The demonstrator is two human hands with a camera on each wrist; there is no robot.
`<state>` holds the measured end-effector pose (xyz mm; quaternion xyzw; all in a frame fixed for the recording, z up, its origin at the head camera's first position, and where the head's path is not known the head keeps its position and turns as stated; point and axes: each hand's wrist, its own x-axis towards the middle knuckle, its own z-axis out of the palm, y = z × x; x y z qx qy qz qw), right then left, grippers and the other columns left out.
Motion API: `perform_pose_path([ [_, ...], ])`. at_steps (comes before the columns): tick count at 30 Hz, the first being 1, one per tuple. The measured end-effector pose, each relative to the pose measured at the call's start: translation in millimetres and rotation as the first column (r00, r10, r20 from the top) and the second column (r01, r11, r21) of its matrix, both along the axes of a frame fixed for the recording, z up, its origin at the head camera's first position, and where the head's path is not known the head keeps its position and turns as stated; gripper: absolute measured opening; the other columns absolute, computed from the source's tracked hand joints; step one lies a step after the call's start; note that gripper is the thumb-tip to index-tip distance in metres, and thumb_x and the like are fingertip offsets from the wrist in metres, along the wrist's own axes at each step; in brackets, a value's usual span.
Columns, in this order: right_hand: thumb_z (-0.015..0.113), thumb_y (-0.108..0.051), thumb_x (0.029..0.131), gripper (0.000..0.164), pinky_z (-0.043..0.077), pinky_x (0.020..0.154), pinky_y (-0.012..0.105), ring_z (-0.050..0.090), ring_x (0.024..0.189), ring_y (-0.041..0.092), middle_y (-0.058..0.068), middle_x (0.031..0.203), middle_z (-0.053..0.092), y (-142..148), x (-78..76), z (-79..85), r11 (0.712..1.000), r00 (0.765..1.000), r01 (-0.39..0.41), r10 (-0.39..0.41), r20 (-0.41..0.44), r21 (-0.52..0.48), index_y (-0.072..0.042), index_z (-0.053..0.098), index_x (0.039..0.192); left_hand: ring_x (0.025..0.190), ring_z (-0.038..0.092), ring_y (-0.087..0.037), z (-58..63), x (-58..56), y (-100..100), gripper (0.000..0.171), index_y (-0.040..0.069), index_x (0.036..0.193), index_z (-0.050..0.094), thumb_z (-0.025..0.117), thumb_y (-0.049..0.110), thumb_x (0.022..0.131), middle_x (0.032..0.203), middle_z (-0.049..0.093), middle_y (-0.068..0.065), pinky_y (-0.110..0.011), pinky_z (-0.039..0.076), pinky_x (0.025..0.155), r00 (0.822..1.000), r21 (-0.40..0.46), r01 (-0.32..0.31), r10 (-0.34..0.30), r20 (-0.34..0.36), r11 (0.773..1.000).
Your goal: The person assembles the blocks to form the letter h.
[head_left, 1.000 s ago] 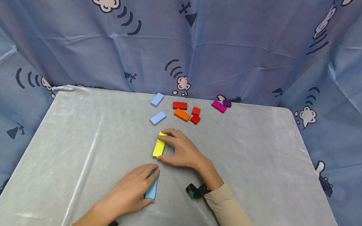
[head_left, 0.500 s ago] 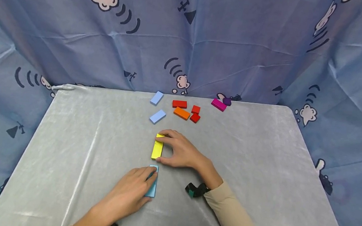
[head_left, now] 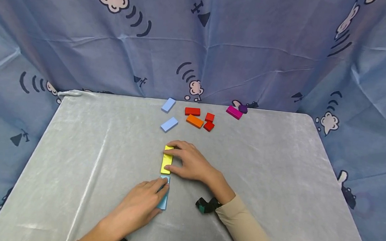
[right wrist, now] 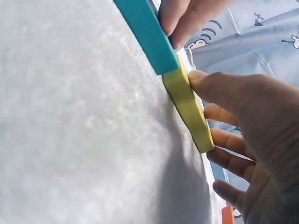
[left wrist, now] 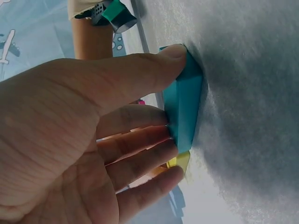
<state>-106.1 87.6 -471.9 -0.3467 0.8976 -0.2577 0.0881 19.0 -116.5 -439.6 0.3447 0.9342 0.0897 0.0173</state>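
In the head view my left hand (head_left: pixel 140 199) holds a light-blue block (head_left: pixel 163 201) lying flat. Its thumb is at the near end, its fingertips toward the far end. My right hand (head_left: pixel 191 160) holds a yellow block (head_left: pixel 166 165), thumb near one end and fingers near the other. Both blocks lie nearly in line, the yellow one farther from me. In the right wrist view the yellow block (right wrist: pixel 189 107) comes right up to the end of the blue block (right wrist: pixel 148 35); whether they touch I cannot tell. The left wrist view shows the thumb on the blue block (left wrist: pixel 182 107).
Toward the table's far edge lie two pale-blue blocks (head_left: pixel 168 105), a red block (head_left: pixel 192 111), an orange block (head_left: pixel 194 121) and two small red blocks (head_left: pixel 209 121). Farther right is a magenta block (head_left: pixel 234 112) beside a purple piece (head_left: pixel 243 109). A patterned curtain (head_left: pixel 251 53) hangs behind the grey-covered table (head_left: pixel 261 159).
My right hand has drawn the yellow block nearer and slightly left, turning it more in line with the blue block. The left hand has shifted slightly on the blue block.
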Motion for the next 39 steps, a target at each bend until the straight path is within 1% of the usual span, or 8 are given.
perform_pose_path([
  [5, 0.08, -0.039, 0.095, 0.048, 0.045, 0.122, 0.049, 0.058, 0.139, 0.023, 0.004, 0.146, 0.064, 0.3, 1.4, 1.1, 1.0, 1.0, -0.009, 0.009, -0.003, 0.002, -0.018, 0.073, 0.137, 0.121, 0.07, -0.023, -1.4, 0.9, 1.6, 0.061, -0.001, 0.132, 0.07, 0.094, 0.024, 0.081, 0.137, 0.067, -0.01, -0.036, 0.061, 0.1, 1.0, 0.027, 0.003, -0.002, -0.012, 1.0],
  [15, 0.081, -0.039, 0.094, 0.048, 0.044, 0.123, 0.047, 0.057, 0.14, 0.023, 0.003, 0.146, 0.065, 1.5, 1.4, 3.9, 1.0, 1.0, -0.029, 0.029, -0.009, 0.009, -0.018, 0.074, 0.136, 0.121, 0.07, -0.022, -1.9, 1.2, 4.2, 0.063, 0.0, 0.132, 0.07, 0.094, 0.025, 0.079, 0.135, 0.067, -0.009, -0.036, 0.061, 0.1, 1.0, 0.025, -0.006, 0.007, -0.025, 1.0],
  [20, 0.08, -0.04, 0.095, 0.048, 0.046, 0.122, 0.045, 0.057, 0.14, 0.023, 0.003, 0.147, 0.064, 1.4, 2.9, 6.1, 0.999, 0.999, -0.03, 0.03, 0.015, 0.017, -0.018, 0.073, 0.138, 0.122, 0.069, -0.022, -2.0, 1.4, 4.4, 0.064, 0.0, 0.132, 0.069, 0.094, 0.028, 0.08, 0.134, 0.067, -0.009, -0.035, 0.06, 0.102, 1.0, 0.027, -0.001, 0.002, -0.025, 1.0],
  [23, 0.079, -0.04, 0.096, 0.049, 0.048, 0.121, 0.044, 0.057, 0.139, 0.024, 0.004, 0.148, 0.063, 1.2, 3.9, 7.9, 0.999, 0.999, -0.029, 0.029, 0.031, 0.015, -0.017, 0.072, 0.139, 0.12, 0.068, -0.023, -2.9, 1.1, 4.4, 0.064, 0.0, 0.131, 0.07, 0.094, 0.029, 0.079, 0.133, 0.067, -0.009, -0.036, 0.059, 0.104, 0.999, 0.03, 0.005, -0.003, -0.036, 1.0],
  [28, 0.08, -0.04, 0.095, 0.051, 0.05, 0.118, 0.042, 0.058, 0.137, 0.023, 0.004, 0.147, 0.063, 0.5, 4.5, 8.3, 0.999, 0.999, -0.02, 0.019, 0.034, 0.025, -0.017, 0.071, 0.139, 0.117, 0.069, -0.024, -4.5, 0.1, 4.2, 0.063, 0.0, 0.129, 0.072, 0.095, 0.029, 0.078, 0.131, 0.068, -0.009, -0.037, 0.058, 0.104, 0.999, 0.043, 0.011, -0.009, -0.051, 0.999],
  [39, 0.081, -0.04, 0.094, 0.056, 0.051, 0.118, 0.04, 0.059, 0.137, 0.022, 0.003, 0.146, 0.064, 0.0, 5.0, 9.2, 1.0, 0.999, -0.015, 0.014, 0.029, 0.026, -0.013, 0.069, 0.142, 0.121, 0.067, -0.023, -4.9, 0.0, 3.8, 0.062, 0.0, 0.129, 0.072, 0.095, 0.027, 0.079, 0.131, 0.067, -0.009, -0.035, 0.058, 0.105, 0.999, 0.048, 0.017, -0.015, -0.038, 0.999],
])
